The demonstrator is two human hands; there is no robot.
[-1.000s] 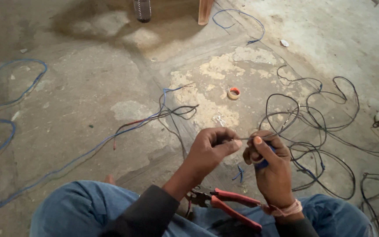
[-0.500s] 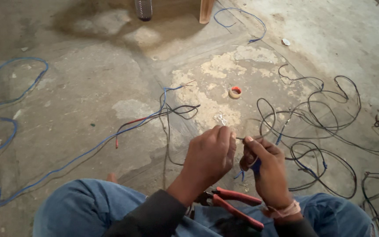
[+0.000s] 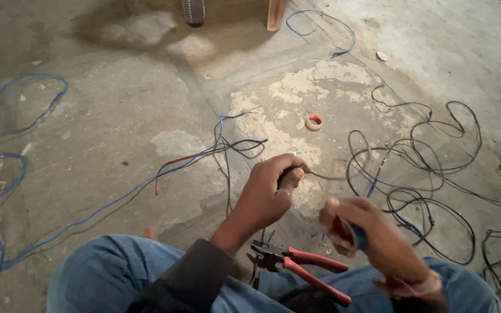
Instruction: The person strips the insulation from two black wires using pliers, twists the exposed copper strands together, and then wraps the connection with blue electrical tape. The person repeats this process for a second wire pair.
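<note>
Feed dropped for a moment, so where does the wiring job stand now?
Done: cannot tell. In hand: left hand pinches a dark wire; right hand grips something red and blue. Left: pliers lie unused on the lap, tape roll and loose wires remain on the floor.

The floor [image 3: 117,116] is bare grey concrete, rough and dusty. A pale, crumbly patch [image 3: 297,98] shows in the middle. Far above the patch, at the top edge, stands a wooden leg [image 3: 275,13]. Just left of the leg is a dark ribbed bottle [image 3: 193,10] with a shadow [image 3: 134,23] spreading left.
</note>
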